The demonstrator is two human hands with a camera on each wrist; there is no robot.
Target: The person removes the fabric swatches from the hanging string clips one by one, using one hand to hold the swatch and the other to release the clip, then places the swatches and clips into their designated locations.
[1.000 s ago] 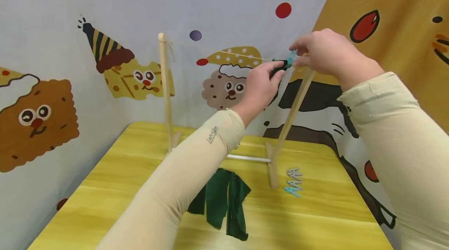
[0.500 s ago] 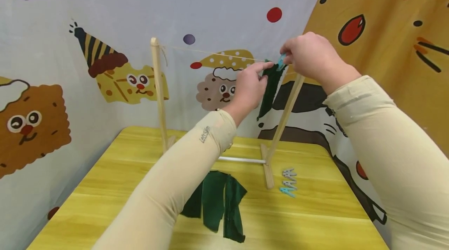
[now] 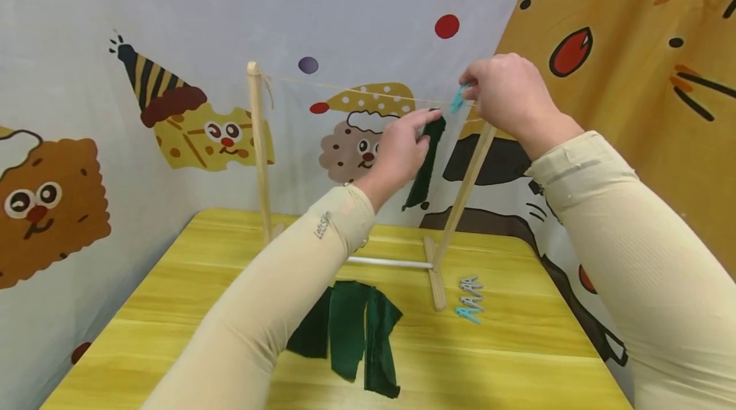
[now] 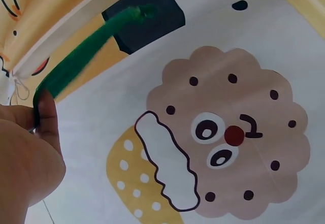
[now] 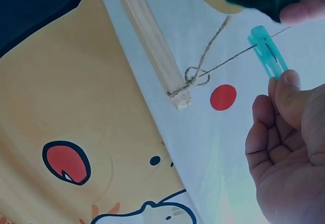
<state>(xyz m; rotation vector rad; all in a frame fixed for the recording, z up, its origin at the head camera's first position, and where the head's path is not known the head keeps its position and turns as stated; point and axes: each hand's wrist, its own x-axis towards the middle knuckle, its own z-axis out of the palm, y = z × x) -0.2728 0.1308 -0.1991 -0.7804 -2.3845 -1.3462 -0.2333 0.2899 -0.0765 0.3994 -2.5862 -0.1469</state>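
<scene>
In the head view my left hand (image 3: 402,148) pinches the top of a dark green cloth strip (image 3: 428,161), which hangs just under a thin string (image 3: 356,89). The left wrist view shows the same cloth strip (image 4: 81,56) between thumb and fingers. My right hand (image 3: 514,94) holds a turquoise clothespin (image 3: 458,100) at the string, near its right end. Seen from the right wrist, the clothespin (image 5: 268,51) is pinched by its lower end and the string crosses it; whether it grips the string I cannot tell. A gap separates clothespin and cloth.
The string spans two wooden posts (image 3: 261,154) of a stand, joined below by a white rod (image 3: 391,262). Several green cloth strips (image 3: 349,327) lie on the yellow table (image 3: 489,359). Several clothespins (image 3: 470,300), grey and turquoise, lie right of the stand. A printed curtain hangs behind.
The green cloth, earlier at the clothespin, has come away from it and shifted left and down with my left hand. My right hand still holds the clothespin by the string.
</scene>
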